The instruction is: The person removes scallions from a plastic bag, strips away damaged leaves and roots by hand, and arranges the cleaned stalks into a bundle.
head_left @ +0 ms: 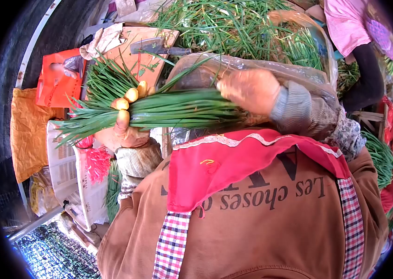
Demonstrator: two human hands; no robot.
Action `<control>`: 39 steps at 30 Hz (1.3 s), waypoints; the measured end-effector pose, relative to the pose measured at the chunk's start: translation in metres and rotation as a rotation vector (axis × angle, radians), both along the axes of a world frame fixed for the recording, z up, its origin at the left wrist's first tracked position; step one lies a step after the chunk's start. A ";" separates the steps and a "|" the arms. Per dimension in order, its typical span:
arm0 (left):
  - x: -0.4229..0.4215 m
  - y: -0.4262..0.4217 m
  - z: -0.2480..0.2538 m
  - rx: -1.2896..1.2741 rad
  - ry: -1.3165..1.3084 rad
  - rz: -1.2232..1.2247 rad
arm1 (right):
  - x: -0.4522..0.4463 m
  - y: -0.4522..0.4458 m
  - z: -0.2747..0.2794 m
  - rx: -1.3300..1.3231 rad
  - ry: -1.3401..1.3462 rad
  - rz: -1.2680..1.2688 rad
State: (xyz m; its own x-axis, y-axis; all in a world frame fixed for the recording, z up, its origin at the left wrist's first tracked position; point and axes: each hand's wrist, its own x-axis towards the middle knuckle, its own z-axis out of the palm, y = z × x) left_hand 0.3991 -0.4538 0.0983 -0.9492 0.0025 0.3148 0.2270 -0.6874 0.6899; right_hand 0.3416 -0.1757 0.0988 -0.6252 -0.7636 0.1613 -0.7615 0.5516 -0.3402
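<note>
A thick bunch of garlic chives lies sideways in front of my chest, leafy ends to the left. My left hand is closed around it, with fingertips over the upper side and the thumb below. At the root end, on the right, is my right hand, fingers curled in and slightly blurred. Thin strands show by its fingertips, but what it pinches is not clear. Past the bunch, a cleaver rests across a wooden board.
A large heap of loose green leaves spreads at the back. Clear plastic sheeting lies beyond my right hand. On the left are an orange-red bag and a white crate. Another person's dark sleeve shows at upper right.
</note>
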 end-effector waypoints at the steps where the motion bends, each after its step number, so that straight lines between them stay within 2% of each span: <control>1: 0.000 0.001 0.000 0.005 -0.010 -0.004 | 0.006 -0.001 -0.002 0.068 -0.049 0.056; 2: -0.002 -0.001 0.000 -0.005 -0.006 -0.024 | 0.008 0.000 -0.004 0.139 -0.097 0.111; 6: -0.001 0.003 0.006 -0.014 -0.017 -0.051 | 0.001 0.022 -0.007 -0.305 -0.146 0.056; 8: -0.004 0.000 0.006 -0.045 0.043 -0.102 | -0.010 0.029 0.010 -0.158 -0.157 -0.164; 10: -0.006 0.002 0.014 -0.073 0.091 -0.179 | -0.023 0.031 0.017 -0.243 0.013 -0.259; 13: -0.019 0.012 0.033 -0.169 0.240 -0.326 | -0.037 0.019 0.045 -0.213 0.237 -0.115; 14: -0.020 0.017 0.036 -0.163 0.268 -0.313 | -0.044 0.011 0.038 -0.200 0.275 -0.057; 16: -0.030 0.025 0.046 -0.210 0.392 -0.469 | -0.044 -0.014 0.042 -0.173 0.289 0.170; 18: -0.023 0.029 0.053 -0.227 0.338 -0.379 | -0.046 -0.018 0.032 -0.168 0.089 0.312; 19: -0.021 0.031 0.058 -0.220 0.317 -0.337 | -0.053 -0.023 0.031 -0.040 0.024 0.297; 20: -0.019 0.031 0.061 -0.212 0.296 -0.292 | -0.061 -0.017 0.024 -0.010 0.065 0.289; 21: -0.020 0.027 0.061 -0.118 0.280 -0.273 | -0.056 -0.005 0.034 -0.092 -0.100 0.181; 22: -0.012 0.024 0.063 -0.104 0.202 -0.116 | -0.050 0.008 0.046 -0.173 -0.262 0.073; 23: -0.014 0.020 0.064 -0.059 0.211 -0.073 | -0.046 0.018 0.050 -0.341 -0.368 0.087; 24: -0.016 0.013 0.063 -0.015 0.220 -0.034 | -0.039 0.024 0.057 -0.484 -0.743 0.014; 25: -0.023 0.001 0.060 -0.064 0.294 -0.092 | -0.030 0.030 0.069 -0.560 -0.864 0.022; 27: -0.026 -0.002 0.064 -0.050 0.252 -0.031 | -0.023 0.033 0.078 -0.709 -1.047 0.032; 30: -0.031 -0.004 0.070 -0.060 0.262 -0.046 | -0.030 0.037 0.077 -0.695 -1.028 0.131; 31: -0.033 -0.003 0.071 -0.066 0.286 -0.066 | -0.027 0.035 0.077 -0.712 -1.081 0.060; 34: -0.035 -0.004 0.075 -0.028 0.288 0.001 | -0.028 0.034 0.073 -0.678 -0.976 -0.141; 36: -0.041 -0.022 0.068 -0.034 0.334 0.008 | -0.039 0.043 0.070 -0.472 -0.686 -0.420; 37: -0.041 -0.036 0.062 0.022 0.300 0.047 | -0.047 0.054 0.069 -0.437 -0.520 -0.465; 38: -0.041 -0.046 0.060 0.079 0.267 0.087 | -0.061 0.067 0.064 -0.592 -0.568 -0.615; 39: -0.040 -0.050 0.065 0.068 0.307 0.061 | -0.093 0.099 0.031 -0.599 -0.388 -0.655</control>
State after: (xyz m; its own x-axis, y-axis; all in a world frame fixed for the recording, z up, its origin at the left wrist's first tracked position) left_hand 0.3589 -0.5035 0.1632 -0.8074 -0.0828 0.5841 0.4600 -0.7082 0.5356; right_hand 0.2485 -0.0771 0.1295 -0.9893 -0.1036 0.1029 -0.1403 0.4798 -0.8661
